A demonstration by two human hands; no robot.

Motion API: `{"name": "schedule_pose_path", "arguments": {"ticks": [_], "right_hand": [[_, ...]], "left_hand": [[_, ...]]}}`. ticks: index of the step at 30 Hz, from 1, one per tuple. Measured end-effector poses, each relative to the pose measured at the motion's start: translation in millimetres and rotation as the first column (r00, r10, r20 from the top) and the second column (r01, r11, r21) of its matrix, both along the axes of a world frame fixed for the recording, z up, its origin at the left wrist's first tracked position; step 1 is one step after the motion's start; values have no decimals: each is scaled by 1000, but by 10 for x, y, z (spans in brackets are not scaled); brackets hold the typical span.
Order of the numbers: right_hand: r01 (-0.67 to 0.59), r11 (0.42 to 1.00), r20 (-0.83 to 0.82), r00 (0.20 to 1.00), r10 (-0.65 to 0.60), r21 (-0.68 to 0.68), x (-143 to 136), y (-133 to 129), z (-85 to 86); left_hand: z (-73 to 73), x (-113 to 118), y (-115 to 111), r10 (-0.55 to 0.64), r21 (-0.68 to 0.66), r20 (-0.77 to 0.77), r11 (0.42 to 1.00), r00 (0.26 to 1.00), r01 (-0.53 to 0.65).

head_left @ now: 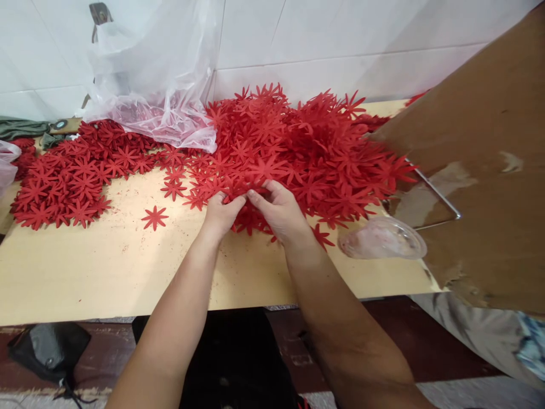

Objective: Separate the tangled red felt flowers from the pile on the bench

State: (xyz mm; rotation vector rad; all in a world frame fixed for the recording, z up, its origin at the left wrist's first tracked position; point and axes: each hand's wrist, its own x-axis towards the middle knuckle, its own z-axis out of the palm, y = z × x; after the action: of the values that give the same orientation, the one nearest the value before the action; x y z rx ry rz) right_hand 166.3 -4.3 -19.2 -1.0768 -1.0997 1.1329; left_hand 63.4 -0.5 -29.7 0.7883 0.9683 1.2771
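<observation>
Both my hands meet at the front of a large heap of red flower-shaped cutouts (315,142). My left hand (222,215) pinches a red flower cutout (242,186) between thumb and fingers. From the other side my right hand (276,211) grips the same piece, its thumb close to the left thumb. Fingertips of both hands are partly hidden by the red petals, so whether one layer or more is held cannot be seen. One single flower cutout (154,218) lies flat on the table (170,272) to the left of my hands.
A second pile of red cutouts (76,176) spreads at the left, beneath a clear plastic bag (157,85). On the right stand a clear plastic bowl (383,238), a bent metal rod (438,196) and a large brown board (481,159). White tiles (340,34) back the table.
</observation>
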Motion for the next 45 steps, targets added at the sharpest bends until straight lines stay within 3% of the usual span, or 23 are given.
{"name": "schedule_pose_path", "arguments": {"ticks": [2, 6, 12, 16, 21, 30, 34, 37, 40, 45], "right_hand": [[-19, 1000, -9, 1000, 18, -15, 2, -4, 11], [81, 997, 10, 997, -81, -5, 16, 10, 27], [219, 975, 189, 957, -219, 24, 25, 40, 0], [215, 977, 129, 968, -215, 15, 32, 70, -18], [172, 985, 105, 980, -172, 8, 33, 70, -32], [151, 987, 95, 983, -155, 47, -40, 58, 32], [235, 967, 148, 957, -248, 101, 43, 117, 76], [338, 937, 54, 938, -343, 83, 140, 190, 92], [349, 937, -2, 937, -349, 35, 207, 224, 105], [258, 957, 228, 932, -282, 130, 163, 125, 111]], "left_hand": [[-12, -7, 7, -1, 3, 4, 1000, 1000, 1], [-35, -9, -11, -66, 31, -27, 997, 997, 67], [-34, 2, -22, -90, 65, -59, 993, 994, 94], [27, 1, -25, -101, 102, -65, 989, 993, 108], [75, 10, -45, -87, 101, -35, 991, 996, 90], [-49, 11, 28, 50, 69, -66, 997, 997, -46], [-54, 0, 33, 62, 108, -61, 993, 996, -55], [-64, -22, 47, 110, 87, -68, 991, 992, -104], [-64, -38, 60, 137, 46, -40, 990, 990, -135], [-25, -28, 50, 111, 66, -26, 992, 993, -109]]}}
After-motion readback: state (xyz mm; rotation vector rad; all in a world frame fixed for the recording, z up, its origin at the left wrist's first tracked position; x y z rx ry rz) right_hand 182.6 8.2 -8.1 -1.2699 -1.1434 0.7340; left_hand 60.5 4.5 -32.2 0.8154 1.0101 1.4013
